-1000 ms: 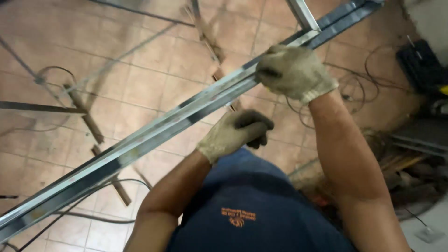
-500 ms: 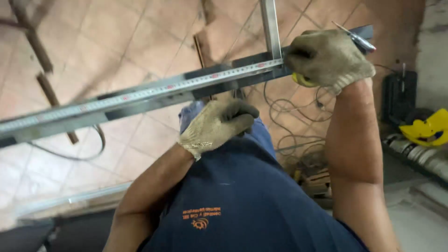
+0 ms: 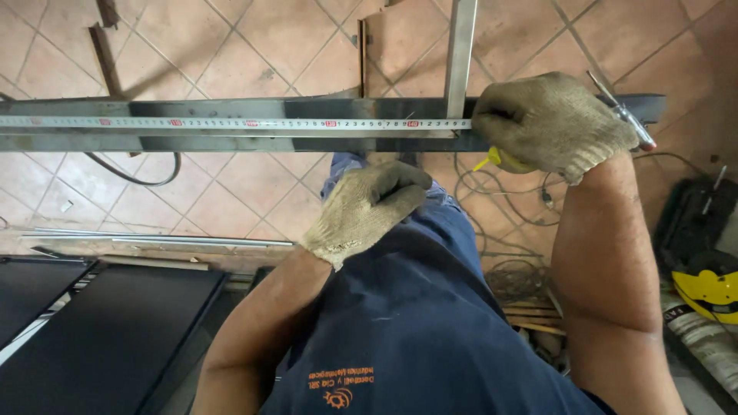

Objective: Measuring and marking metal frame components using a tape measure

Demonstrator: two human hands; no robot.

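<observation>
A long grey metal bar [image 3: 231,142] runs level across the view at chest height. A white tape measure blade [image 3: 231,122] lies along its top face. My right hand [image 3: 553,123], in a knit work glove, is shut on the tape's yellow case [image 3: 500,160] and presses it against the bar's right part. A thin pen-like tool [image 3: 626,115] sticks out from that hand. My gloved left hand [image 3: 369,211] sits below the bar with its fingers curled against my blue trousers, apart from the bar. Whether it holds anything is hidden.
A steel strip [image 3: 460,54] rises from the bar toward the top edge. Black panels [image 3: 100,323] and thin metal strips [image 3: 154,240] lie at lower left. Loose cables [image 3: 492,192] cover the tiled floor, and a yellow helmet [image 3: 707,292] sits at right.
The bar went from slanting to level across the view, and the tape blade now lies along it. My left hand stays below the bar near my waist.
</observation>
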